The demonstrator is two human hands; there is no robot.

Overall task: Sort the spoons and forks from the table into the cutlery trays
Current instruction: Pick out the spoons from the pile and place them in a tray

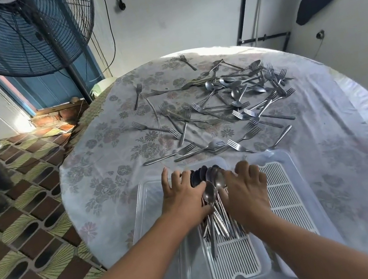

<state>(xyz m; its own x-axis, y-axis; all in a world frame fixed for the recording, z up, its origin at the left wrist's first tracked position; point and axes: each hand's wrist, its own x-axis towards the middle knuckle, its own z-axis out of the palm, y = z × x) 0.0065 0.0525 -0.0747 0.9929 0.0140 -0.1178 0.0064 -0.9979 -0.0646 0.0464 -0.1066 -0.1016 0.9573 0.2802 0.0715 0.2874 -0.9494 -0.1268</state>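
Here the stacked spoons (213,198) are being gathered and squared in the left tray (234,263), pressed between the left hand (183,198) and the right hand (246,190); each grip is loosely spread against the bundle rather than closed on it. Next, a reach is called for toward the forks (206,147) scattered on the bench (99,169), destined, it is judged, for the bare right tray (282,186). No brand, label or writing can be read.
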